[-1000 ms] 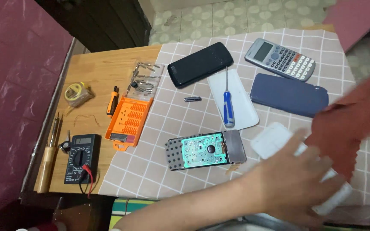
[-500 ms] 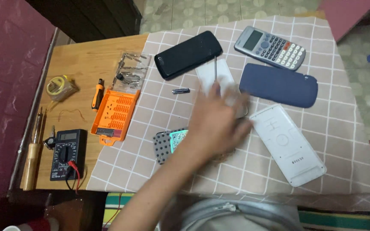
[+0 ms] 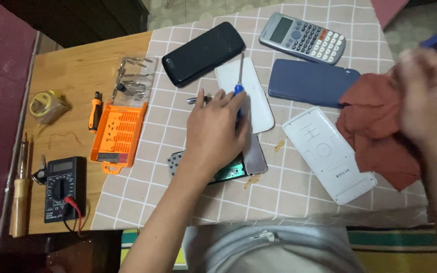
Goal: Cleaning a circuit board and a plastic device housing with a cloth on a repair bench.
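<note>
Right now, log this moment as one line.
left hand: on blue screwdriver | right hand: holds red cloth | open remote: under left hand

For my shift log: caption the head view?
Left hand reaches the blue screwdriver; right hand holds a red cloth.

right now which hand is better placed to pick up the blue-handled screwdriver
Left. The left hand already lies over the blue-handled screwdriver on the white curved plastic cover; the right hand is off at the crumpled red cloth.

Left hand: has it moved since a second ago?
Yes. The left hand has gone from the white remote shell leftward to the blue-handled screwdriver, measured against the orange plastic bit case.
</note>
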